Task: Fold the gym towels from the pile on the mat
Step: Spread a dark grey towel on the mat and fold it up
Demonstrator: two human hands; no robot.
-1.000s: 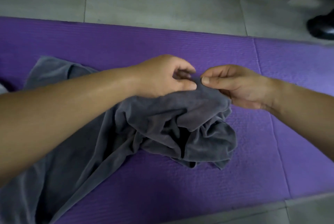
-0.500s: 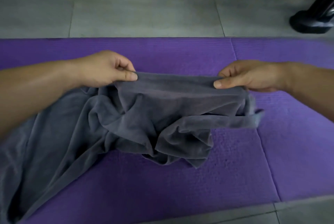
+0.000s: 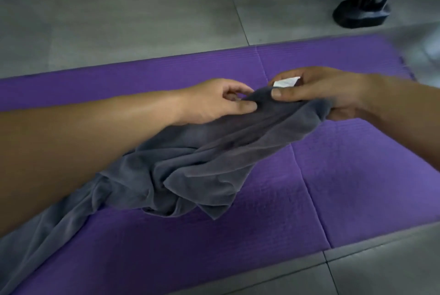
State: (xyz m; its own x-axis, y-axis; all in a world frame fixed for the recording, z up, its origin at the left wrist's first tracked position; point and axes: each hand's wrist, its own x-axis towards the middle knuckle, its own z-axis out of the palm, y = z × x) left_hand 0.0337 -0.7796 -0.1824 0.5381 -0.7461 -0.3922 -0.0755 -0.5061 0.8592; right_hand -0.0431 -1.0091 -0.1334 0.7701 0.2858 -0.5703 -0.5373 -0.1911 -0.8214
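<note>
partly out-of-frame towel (image 3: 202, 163), btm left

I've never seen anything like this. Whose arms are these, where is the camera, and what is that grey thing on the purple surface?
No machine here: these are a person's two bare hands, filmed by one camera worn on the head, looking forward and down. A purple mat lies on a grey tiled floor, with a crumpled grey towel on it. The left hand and the right hand each pinch its raised edge, close together; a small white tag shows at the right hand's pinch. The rest of the towel trails onto the mat.
</note>
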